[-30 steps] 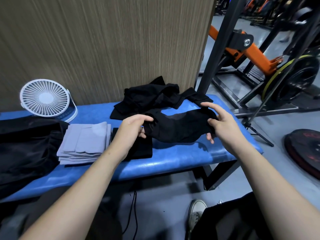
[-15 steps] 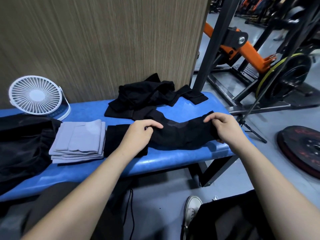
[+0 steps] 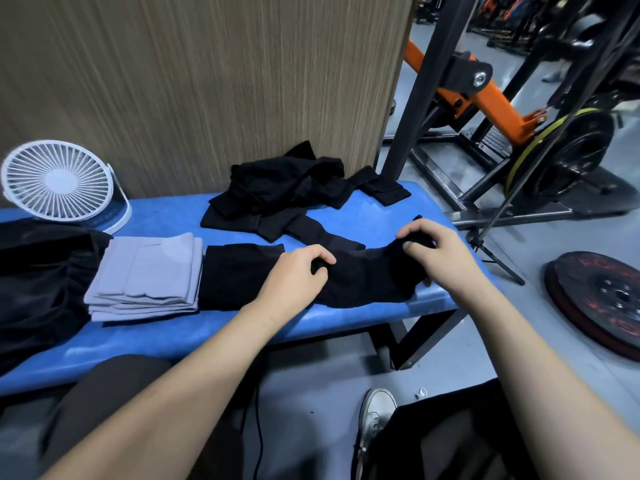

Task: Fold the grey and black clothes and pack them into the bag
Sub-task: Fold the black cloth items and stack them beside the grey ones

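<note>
On the blue bench, near its right end, lies the black garment. My left hand pinches its left edge, right hand its right. Soft, light, floppy fabric w/ no stiffness; best held at the corners.

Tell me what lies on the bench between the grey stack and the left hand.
In the head view, a folded black garment lies between the grey stack and the left hand, beside the stack on the bench.
</note>
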Available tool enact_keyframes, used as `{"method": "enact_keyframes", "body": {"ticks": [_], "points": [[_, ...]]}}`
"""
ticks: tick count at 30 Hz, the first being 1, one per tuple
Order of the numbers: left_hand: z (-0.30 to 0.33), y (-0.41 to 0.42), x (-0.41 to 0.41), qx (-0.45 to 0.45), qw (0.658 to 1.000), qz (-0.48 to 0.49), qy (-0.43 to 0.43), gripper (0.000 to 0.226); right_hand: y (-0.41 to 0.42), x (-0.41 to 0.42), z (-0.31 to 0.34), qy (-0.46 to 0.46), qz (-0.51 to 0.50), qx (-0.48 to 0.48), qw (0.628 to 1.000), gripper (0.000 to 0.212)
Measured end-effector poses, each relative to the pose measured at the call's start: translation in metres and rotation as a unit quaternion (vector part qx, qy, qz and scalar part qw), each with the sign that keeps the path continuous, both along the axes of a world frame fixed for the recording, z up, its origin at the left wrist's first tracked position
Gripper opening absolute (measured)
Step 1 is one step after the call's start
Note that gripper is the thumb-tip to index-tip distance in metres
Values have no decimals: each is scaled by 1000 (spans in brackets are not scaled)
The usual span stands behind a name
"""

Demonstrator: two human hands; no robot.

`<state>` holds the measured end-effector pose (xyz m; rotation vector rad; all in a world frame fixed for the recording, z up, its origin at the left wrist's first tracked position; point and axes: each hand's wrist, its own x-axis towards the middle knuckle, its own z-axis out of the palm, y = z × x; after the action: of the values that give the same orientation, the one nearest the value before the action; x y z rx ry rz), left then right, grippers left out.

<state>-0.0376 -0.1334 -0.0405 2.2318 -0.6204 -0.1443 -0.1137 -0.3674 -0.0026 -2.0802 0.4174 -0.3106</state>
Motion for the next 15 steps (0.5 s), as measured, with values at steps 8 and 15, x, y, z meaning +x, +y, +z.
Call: {"method": "enact_keyframes", "body": {"ticks": [8, 15], "points": [[2, 1, 5, -20, 999, 9, 45, 19, 54, 24, -4, 59, 201, -3, 978, 36], [1, 1, 5, -6, 998, 19, 59, 33, 51, 23, -1, 76, 209, 137, 965, 38]]}}
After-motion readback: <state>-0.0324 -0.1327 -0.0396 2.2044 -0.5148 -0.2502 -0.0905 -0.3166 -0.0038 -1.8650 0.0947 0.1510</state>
